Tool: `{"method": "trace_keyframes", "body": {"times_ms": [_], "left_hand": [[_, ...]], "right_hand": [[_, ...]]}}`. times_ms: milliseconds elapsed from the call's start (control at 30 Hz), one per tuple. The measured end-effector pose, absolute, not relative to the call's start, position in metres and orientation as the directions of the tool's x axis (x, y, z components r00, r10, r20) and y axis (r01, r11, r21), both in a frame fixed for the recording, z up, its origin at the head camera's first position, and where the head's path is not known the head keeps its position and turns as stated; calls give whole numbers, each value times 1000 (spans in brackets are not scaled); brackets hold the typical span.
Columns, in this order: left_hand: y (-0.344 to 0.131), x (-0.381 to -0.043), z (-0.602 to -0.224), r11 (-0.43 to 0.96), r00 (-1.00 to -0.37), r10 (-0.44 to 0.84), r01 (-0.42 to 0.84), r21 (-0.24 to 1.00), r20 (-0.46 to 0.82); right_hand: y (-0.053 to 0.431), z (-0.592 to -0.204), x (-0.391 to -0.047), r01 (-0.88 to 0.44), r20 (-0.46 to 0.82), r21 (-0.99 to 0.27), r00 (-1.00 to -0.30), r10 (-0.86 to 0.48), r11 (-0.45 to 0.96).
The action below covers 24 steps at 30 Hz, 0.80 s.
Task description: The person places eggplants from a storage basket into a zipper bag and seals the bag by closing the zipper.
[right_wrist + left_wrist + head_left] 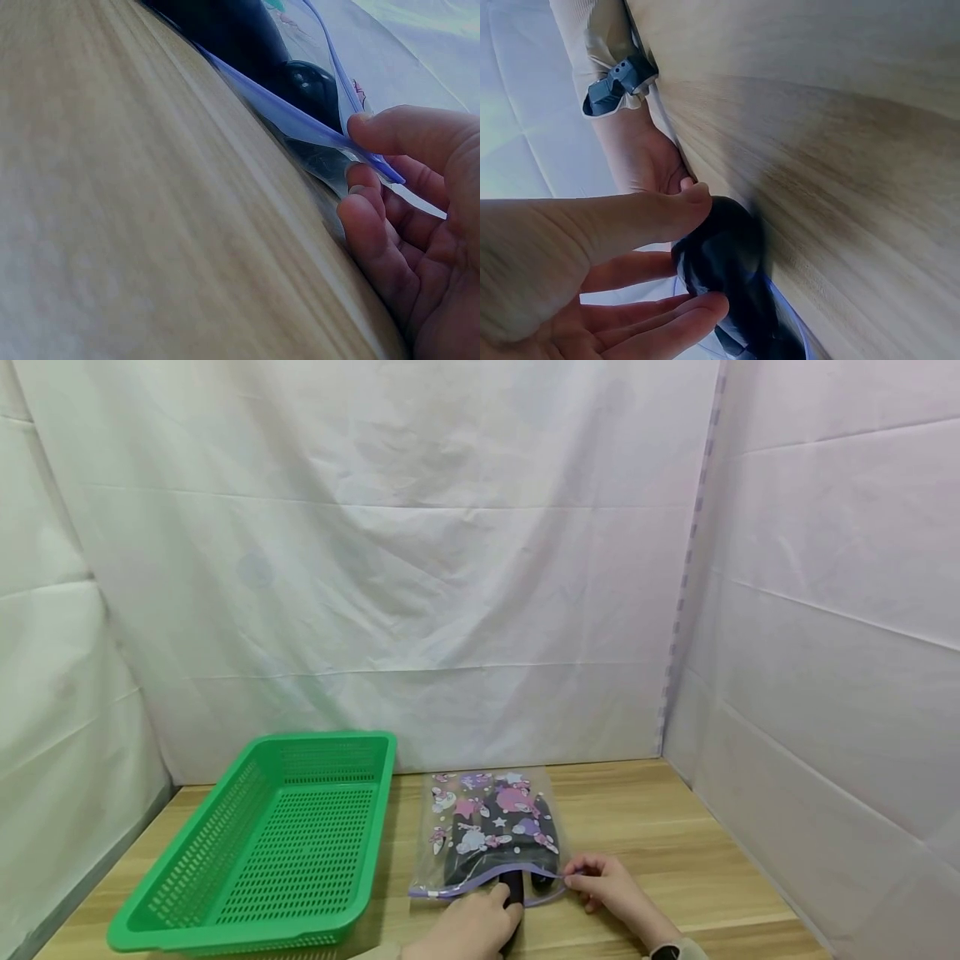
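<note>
A clear zip bag [442, 814] with purple edging and pink and white cartoon prints lies on the table, its mouth parted toward me. Dark objects fill much of it; print and plastic hide their kind. Out of the mouth sticks a black handle-like piece [512, 885] with a glossy rounded end [724, 225]. My left hand [468, 927] holds this piece between thumb and fingers. At the mouth's right corner, my right hand [611, 889] pinches the purple zip edge [375, 161]. Beside the handle, a second black rounded end [311, 90] shows inside the mouth.
To the left of the bag stands a green plastic basket [363, 893] with slotted walls and floor. The wooden table [645, 810] meets white cloth [465, 610] at the back and sides. A dark wrist device [619, 86] is on the right arm.
</note>
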<state>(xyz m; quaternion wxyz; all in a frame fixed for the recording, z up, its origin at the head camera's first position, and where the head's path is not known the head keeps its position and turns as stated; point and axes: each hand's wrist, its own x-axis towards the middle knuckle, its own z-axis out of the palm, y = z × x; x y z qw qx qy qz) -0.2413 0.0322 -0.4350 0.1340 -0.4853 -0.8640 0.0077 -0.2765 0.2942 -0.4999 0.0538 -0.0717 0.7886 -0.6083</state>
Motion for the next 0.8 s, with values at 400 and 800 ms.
{"method": "trace_keyframes", "body": {"times_ms": [400, 800], "left_hand": [[42, -246, -441, 555, -456, 810, 797, -236, 368], [52, -258, -441, 579, -363, 779, 729, -366, 511]], "right_hand": [[289, -491, -272, -46, 2, -969, -985, -175, 244], [291, -496, -276, -58, 11, -968, -982, -191, 243]]}}
